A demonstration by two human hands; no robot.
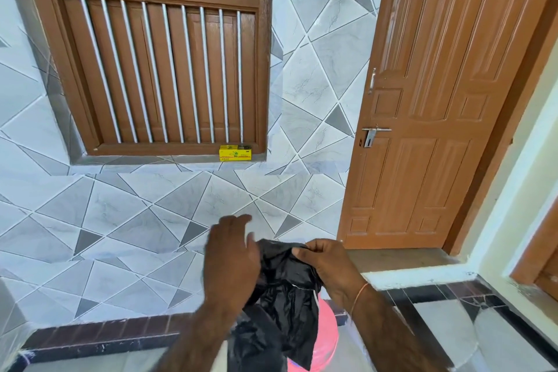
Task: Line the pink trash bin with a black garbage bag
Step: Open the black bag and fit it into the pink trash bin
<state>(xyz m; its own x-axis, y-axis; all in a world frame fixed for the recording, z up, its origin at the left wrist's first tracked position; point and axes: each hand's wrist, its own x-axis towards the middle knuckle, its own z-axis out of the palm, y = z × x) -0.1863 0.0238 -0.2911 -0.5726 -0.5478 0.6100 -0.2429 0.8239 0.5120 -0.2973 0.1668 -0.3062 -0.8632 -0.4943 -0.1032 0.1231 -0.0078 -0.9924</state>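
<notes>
A crumpled black garbage bag hangs in front of me, above the pink trash bin, which is mostly hidden behind the bag. My right hand pinches the bag's top edge between thumb and fingers. My left hand is beside the bag on its left, fingers straight and spread, with its thumb side near the plastic; I cannot tell if it touches. The bin stands on the floor by the wall.
A tiled wall faces me with a barred wooden window; a yellow box sits on its sill. A brown door stands to the right. Dark tile borders run along the floor edge.
</notes>
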